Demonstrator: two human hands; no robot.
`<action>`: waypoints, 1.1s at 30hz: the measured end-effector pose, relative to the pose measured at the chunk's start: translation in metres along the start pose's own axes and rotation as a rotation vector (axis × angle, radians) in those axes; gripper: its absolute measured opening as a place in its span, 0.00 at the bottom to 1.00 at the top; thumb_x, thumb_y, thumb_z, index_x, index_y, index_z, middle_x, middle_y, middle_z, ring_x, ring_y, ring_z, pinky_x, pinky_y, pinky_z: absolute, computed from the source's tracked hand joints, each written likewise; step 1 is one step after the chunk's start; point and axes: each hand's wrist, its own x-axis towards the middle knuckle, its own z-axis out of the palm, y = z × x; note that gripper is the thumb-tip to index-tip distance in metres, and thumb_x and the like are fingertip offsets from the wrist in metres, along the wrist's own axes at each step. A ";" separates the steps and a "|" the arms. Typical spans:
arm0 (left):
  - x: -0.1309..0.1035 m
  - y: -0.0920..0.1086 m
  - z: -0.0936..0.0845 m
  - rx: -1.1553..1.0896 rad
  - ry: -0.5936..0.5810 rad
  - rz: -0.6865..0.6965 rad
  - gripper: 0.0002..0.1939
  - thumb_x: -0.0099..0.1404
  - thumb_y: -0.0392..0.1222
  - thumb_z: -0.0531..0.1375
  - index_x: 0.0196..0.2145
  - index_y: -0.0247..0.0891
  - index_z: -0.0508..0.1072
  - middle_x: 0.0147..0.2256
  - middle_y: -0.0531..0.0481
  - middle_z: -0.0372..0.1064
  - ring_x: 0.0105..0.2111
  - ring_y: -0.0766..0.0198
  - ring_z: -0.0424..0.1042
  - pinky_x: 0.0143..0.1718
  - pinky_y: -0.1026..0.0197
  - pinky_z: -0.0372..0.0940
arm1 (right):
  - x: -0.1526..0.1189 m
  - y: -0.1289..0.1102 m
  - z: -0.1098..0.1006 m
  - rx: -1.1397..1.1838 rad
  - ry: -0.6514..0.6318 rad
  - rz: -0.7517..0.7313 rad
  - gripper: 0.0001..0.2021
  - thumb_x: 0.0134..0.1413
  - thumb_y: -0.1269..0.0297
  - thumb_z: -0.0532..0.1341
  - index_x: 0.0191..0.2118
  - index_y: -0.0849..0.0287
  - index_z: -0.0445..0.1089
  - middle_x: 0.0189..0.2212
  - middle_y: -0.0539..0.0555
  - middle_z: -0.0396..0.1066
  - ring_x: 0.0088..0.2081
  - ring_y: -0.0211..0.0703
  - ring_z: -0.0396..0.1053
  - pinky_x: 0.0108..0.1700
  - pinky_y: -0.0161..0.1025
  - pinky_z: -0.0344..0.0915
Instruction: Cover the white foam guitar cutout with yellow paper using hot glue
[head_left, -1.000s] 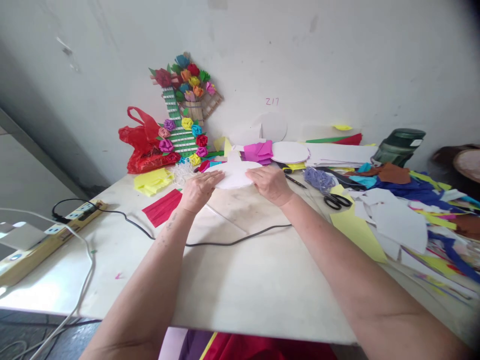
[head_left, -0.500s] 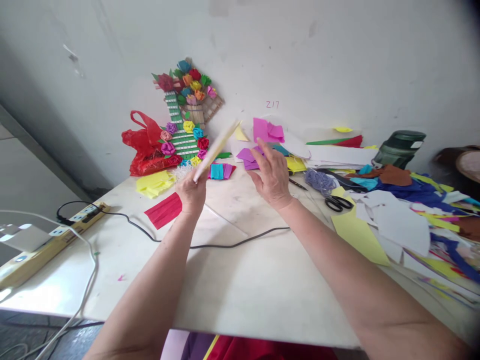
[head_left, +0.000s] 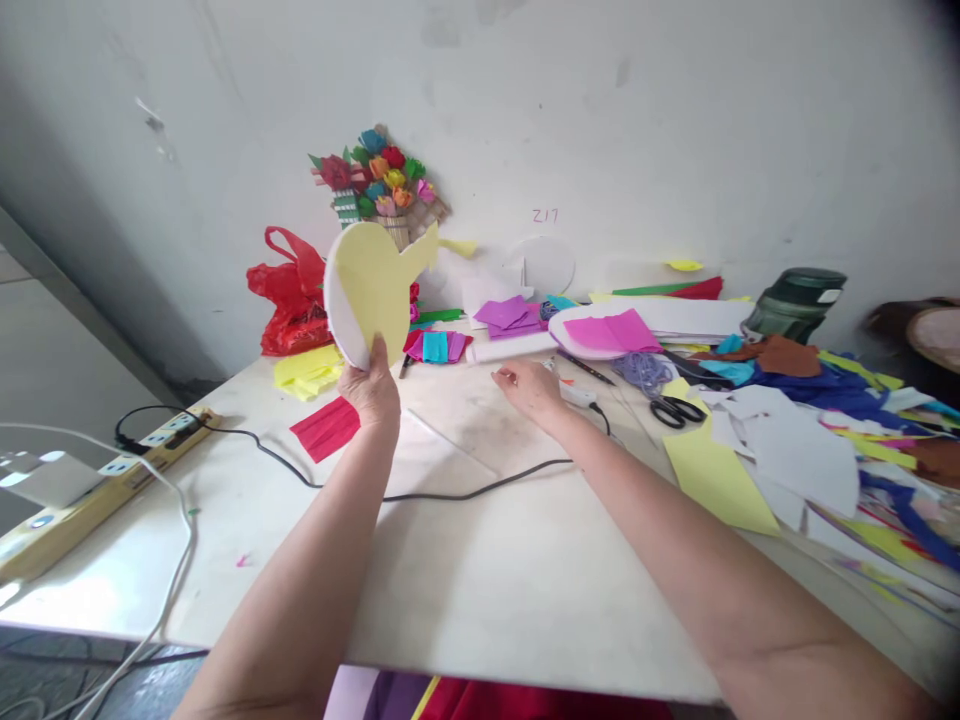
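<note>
In my left hand [head_left: 370, 388] is a flat rounded cutout [head_left: 371, 285], yellow on its face with a thick white edge and a narrow arm toward the upper right. The thumb presses on the yellow face. My right hand [head_left: 531, 388] is low over the table, its fingers curled together; what they hold, if anything, is hidden. Close beside it lies a white corded tool [head_left: 576, 394], partly covered by the hand. Behind this hand are a white roll [head_left: 514, 347] and a pink paper [head_left: 613, 331] resting on a white oval piece [head_left: 559, 332].
A black cable [head_left: 465, 493] crosses the table [head_left: 480, 580]. Scissors [head_left: 677, 411], yarn [head_left: 643, 372] and many paper scraps [head_left: 802, 430] spread to the right. At left are red crepe paper [head_left: 325, 428], a red bag [head_left: 292, 300] and a power strip [head_left: 142, 460]. Paper flowers [head_left: 390, 170] stand behind.
The cutout in my left hand has turned from edge-on to face me. My right hand has come down and its fingers have closed. The pink paper now lies farther right.
</note>
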 end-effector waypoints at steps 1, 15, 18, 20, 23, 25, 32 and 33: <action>0.001 0.000 0.000 -0.041 0.011 -0.023 0.16 0.52 0.47 0.63 0.33 0.31 0.73 0.35 0.45 0.73 0.39 0.58 0.72 0.42 0.60 0.66 | 0.001 0.002 0.000 -0.004 -0.017 0.025 0.12 0.53 0.58 0.54 0.34 0.56 0.73 0.34 0.55 0.74 0.37 0.45 0.69 0.35 0.37 0.59; -0.054 0.022 0.022 -0.590 -0.183 -0.777 0.14 0.61 0.36 0.59 0.46 0.40 0.68 0.44 0.49 0.71 0.47 0.60 0.69 0.42 0.63 0.69 | -0.003 -0.027 0.001 1.238 -0.202 0.245 0.21 0.47 0.52 0.60 0.44 0.61 0.65 0.38 0.57 0.72 0.32 0.37 0.71 0.29 0.31 0.65; -0.071 0.022 0.025 -0.606 -0.240 -0.903 0.13 0.58 0.35 0.61 0.43 0.37 0.70 0.42 0.47 0.72 0.43 0.59 0.71 0.40 0.63 0.69 | -0.003 -0.027 0.001 1.310 -0.057 0.364 0.10 0.47 0.61 0.61 0.34 0.62 0.67 0.29 0.53 0.72 0.26 0.34 0.69 0.25 0.29 0.65; -0.075 0.020 0.024 -0.603 -0.273 -0.957 0.14 0.56 0.32 0.62 0.41 0.36 0.71 0.41 0.47 0.73 0.41 0.59 0.72 0.39 0.63 0.70 | -0.001 -0.024 0.000 1.306 0.040 0.451 0.05 0.45 0.67 0.61 0.29 0.63 0.66 0.23 0.50 0.70 0.21 0.32 0.66 0.22 0.29 0.63; -0.066 0.015 0.020 -0.565 -0.287 -0.947 0.16 0.52 0.27 0.62 0.40 0.37 0.72 0.39 0.49 0.73 0.38 0.61 0.73 0.36 0.65 0.70 | 0.004 -0.014 -0.004 1.286 0.074 0.460 0.03 0.43 0.71 0.61 0.26 0.62 0.65 0.19 0.48 0.68 0.18 0.31 0.64 0.20 0.29 0.62; -0.052 0.010 0.015 -0.528 -0.297 -0.891 0.15 0.51 0.28 0.63 0.37 0.36 0.73 0.37 0.50 0.74 0.33 0.64 0.74 0.34 0.65 0.70 | 0.007 -0.006 -0.007 1.264 0.068 0.420 0.03 0.42 0.70 0.61 0.26 0.62 0.66 0.19 0.47 0.68 0.18 0.31 0.64 0.19 0.29 0.62; -0.025 -0.012 0.001 -0.359 -0.410 -0.917 0.08 0.51 0.31 0.65 0.31 0.31 0.74 0.27 0.48 0.74 0.25 0.66 0.73 0.32 0.65 0.70 | 0.012 0.016 -0.007 1.209 -0.008 0.339 0.08 0.41 0.64 0.63 0.29 0.61 0.66 0.23 0.49 0.71 0.20 0.33 0.65 0.20 0.29 0.62; -0.027 -0.014 0.001 -0.363 -0.404 -0.923 0.07 0.51 0.31 0.64 0.31 0.31 0.73 0.27 0.48 0.74 0.24 0.66 0.73 0.31 0.65 0.70 | 0.012 0.016 -0.007 1.224 0.004 0.345 0.08 0.41 0.62 0.62 0.29 0.61 0.66 0.23 0.49 0.71 0.20 0.33 0.65 0.20 0.30 0.62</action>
